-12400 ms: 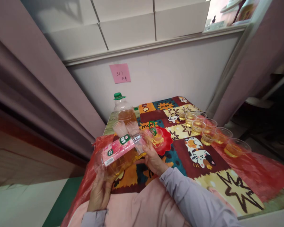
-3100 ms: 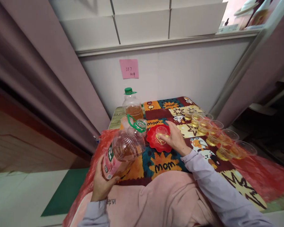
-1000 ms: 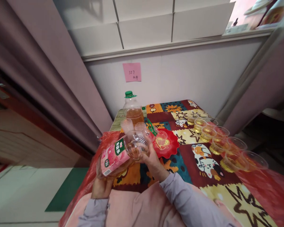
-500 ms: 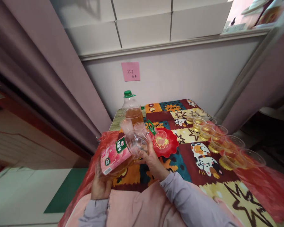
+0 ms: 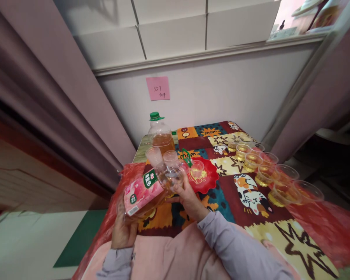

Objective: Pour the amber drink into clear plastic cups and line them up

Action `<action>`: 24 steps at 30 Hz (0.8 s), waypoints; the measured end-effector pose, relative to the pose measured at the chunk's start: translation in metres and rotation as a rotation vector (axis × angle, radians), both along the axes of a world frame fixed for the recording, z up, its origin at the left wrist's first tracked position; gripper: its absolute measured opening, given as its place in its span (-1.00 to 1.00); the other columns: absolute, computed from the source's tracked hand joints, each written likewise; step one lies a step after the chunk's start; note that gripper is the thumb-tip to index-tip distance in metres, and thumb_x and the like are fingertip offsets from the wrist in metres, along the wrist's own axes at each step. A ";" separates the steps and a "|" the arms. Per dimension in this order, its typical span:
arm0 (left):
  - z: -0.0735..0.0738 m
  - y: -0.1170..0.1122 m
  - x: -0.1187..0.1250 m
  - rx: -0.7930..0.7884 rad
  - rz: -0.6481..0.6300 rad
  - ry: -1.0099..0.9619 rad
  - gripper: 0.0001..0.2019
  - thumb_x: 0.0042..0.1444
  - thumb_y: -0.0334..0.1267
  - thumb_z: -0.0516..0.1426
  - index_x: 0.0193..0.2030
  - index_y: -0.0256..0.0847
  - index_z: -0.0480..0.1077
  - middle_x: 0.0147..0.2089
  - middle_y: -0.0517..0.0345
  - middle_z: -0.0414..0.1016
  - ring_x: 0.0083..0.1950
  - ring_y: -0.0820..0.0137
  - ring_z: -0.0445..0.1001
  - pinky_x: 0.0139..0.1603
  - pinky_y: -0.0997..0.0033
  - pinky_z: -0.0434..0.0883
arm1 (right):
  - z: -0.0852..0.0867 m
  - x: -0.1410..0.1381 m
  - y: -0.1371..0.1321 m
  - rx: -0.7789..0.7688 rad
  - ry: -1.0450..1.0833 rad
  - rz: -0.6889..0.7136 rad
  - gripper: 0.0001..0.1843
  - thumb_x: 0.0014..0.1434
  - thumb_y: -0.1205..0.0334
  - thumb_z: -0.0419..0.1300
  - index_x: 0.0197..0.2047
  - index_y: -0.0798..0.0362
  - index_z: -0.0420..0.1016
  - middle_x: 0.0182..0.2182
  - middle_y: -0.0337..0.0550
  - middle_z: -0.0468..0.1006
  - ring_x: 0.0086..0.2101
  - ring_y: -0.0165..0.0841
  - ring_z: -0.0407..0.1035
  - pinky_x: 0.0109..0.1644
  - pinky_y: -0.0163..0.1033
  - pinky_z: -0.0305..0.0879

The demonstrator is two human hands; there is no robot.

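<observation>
A large clear juice bottle [image 5: 142, 194] with a pink label is tilted between my hands, its neck end toward the upper right. My left hand [image 5: 124, 231] supports its base from below. Near the neck, my right hand [image 5: 188, 196] is wrapped round the bottle. Just beyond the neck is a red scalloped plate [image 5: 211, 175] with a clear plastic cup [image 5: 197, 168] on it. The bottle's mouth is hard to make out against the plate. Stacks of clear cups [image 5: 154, 156] stand right behind the bottle.
A second juice bottle [image 5: 161, 136] with a green cap stands at the back left. Several cups of yellow liquid [image 5: 253, 160] line the right side of the patterned tablecloth [image 5: 224, 198]. Red plastic film [image 5: 125, 175] hangs over the left edge. A pink note [image 5: 158, 88] is on the wall.
The view has shifted slightly, so the scene sits a little further left. Both hands keep their hold on the tilted bottle, which has barely moved.
</observation>
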State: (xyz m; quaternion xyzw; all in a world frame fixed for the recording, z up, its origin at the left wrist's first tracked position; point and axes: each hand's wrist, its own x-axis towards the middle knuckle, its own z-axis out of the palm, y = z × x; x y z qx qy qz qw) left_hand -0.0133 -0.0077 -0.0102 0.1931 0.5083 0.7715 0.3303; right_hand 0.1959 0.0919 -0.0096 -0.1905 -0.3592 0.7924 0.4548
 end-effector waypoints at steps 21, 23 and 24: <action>0.025 0.003 0.017 -0.086 -0.101 -0.015 -0.28 0.00 -0.05 0.54 0.32 -0.07 0.56 0.41 -0.01 0.58 0.56 -0.20 0.33 0.28 -0.01 0.62 | 0.003 0.005 0.004 -0.047 0.015 -0.024 0.06 0.16 -0.18 0.53 0.55 -0.29 0.08 0.33 -0.04 0.50 0.02 -0.16 0.63 -0.21 -0.12 0.72; 0.024 0.004 0.016 -0.099 -0.098 -0.036 -0.30 -0.03 -0.04 0.55 0.27 -0.13 0.58 0.37 -0.08 0.60 0.55 -0.22 0.34 0.29 -0.06 0.61 | 0.002 0.005 0.004 -0.060 0.020 -0.027 0.06 0.15 -0.18 0.53 0.55 -0.30 0.09 0.32 -0.05 0.52 0.04 -0.15 0.63 -0.20 -0.13 0.72; 0.024 0.004 0.016 -0.095 -0.099 -0.035 -0.31 -0.01 -0.06 0.54 0.27 -0.13 0.57 0.37 -0.09 0.60 0.55 -0.22 0.34 0.30 -0.08 0.59 | 0.002 0.005 0.004 -0.066 0.022 -0.026 0.06 0.15 -0.18 0.54 0.55 -0.30 0.10 0.31 -0.05 0.53 0.04 -0.15 0.63 -0.20 -0.13 0.72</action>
